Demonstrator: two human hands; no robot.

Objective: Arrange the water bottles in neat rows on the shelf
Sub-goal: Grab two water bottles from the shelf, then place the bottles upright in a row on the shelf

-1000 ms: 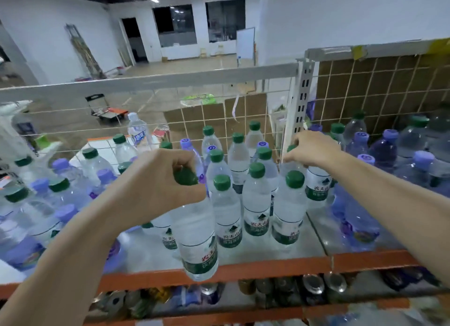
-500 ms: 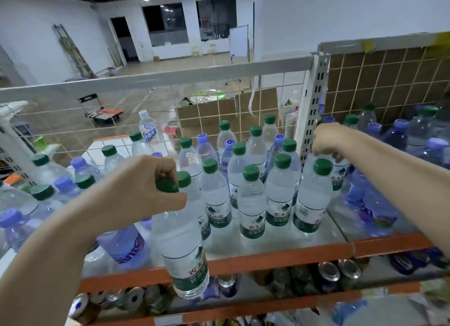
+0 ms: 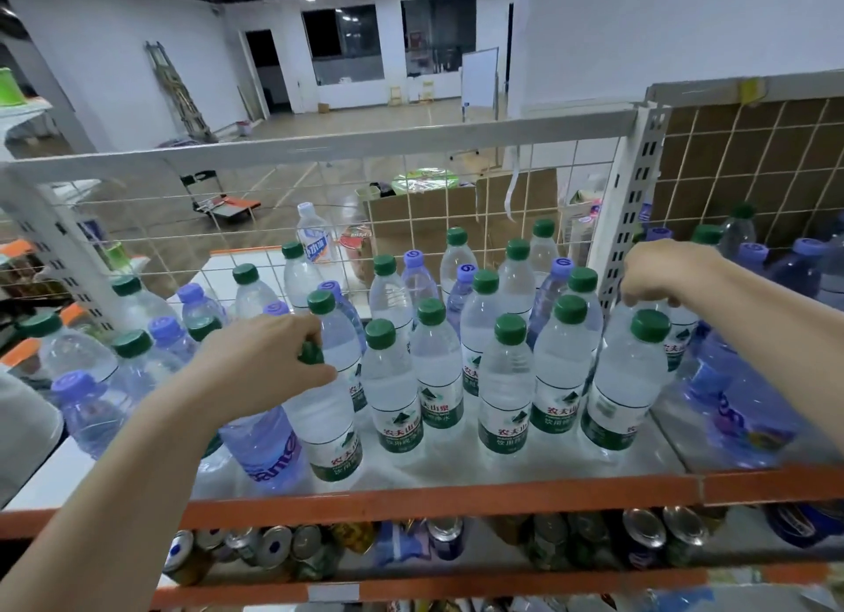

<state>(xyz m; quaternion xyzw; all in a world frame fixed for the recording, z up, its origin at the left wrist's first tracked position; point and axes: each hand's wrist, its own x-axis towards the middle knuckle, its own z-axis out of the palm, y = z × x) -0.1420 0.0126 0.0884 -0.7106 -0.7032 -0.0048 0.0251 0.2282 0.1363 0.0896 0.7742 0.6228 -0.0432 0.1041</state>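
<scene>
The left hand has its fingers curled round the green cap of a bottle standing at the front left of the shelf. The right hand pinches the top of another bottle by the white upright, behind the green-capped rows.

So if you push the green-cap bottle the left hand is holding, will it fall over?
Probably easily: the green-cap bottle is tall and narrow, and the left hand grips only its cap. It looks full of water, so likely heavy for its size. It stands near the shelf's orange front edge, so a tip could send it off.
</scene>
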